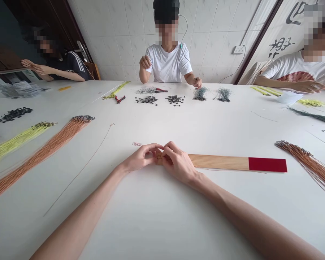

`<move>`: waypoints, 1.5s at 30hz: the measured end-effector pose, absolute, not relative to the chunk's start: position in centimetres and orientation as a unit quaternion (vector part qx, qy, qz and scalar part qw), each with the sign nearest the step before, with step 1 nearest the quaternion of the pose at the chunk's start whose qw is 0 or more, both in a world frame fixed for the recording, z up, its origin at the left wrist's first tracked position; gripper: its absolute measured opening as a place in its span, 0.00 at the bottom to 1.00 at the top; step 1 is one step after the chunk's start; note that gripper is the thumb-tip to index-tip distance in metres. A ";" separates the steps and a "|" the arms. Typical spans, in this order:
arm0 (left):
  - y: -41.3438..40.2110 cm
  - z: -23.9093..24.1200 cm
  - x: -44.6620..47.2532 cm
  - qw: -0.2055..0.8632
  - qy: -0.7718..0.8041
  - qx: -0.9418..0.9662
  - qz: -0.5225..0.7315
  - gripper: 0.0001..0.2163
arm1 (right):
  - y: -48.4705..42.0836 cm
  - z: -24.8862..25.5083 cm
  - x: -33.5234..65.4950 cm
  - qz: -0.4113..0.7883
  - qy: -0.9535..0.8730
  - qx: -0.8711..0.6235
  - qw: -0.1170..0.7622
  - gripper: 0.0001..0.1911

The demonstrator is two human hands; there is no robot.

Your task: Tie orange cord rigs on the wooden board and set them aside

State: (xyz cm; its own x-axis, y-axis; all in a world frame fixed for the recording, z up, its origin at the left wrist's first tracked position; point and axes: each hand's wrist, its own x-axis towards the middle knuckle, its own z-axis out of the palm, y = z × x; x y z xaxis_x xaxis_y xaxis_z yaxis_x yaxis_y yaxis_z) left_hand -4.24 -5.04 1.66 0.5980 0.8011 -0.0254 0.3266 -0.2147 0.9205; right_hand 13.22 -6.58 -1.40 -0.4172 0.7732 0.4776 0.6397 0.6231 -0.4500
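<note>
A long flat wooden stick point(219, 161) with a red right end point(267, 164) lies on the white table point(162, 216). My left hand point(141, 158) and my right hand point(178, 164) meet at its left end, fingers pinched together there. What the fingertips pinch is too small to make out. A thin loose wire point(81, 169) runs diagonally to the left of my left arm. A tiny pink item point(137, 143) lies just beyond my left hand.
Copper wire bundles lie at the left point(43, 151) and right point(311, 162), yellow-green strands point(16, 141) at the far left. Red pliers point(120, 98), dark small-part piles point(174, 99) and wire bunches sit at the far side. Three other people sit around the table.
</note>
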 end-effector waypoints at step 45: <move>-5.2 1.8 -4.3 0.488 0.396 0.742 0.233 0.15 | -6.6 -1.0 13.0 0.142 -0.817 -0.433 0.354 0.07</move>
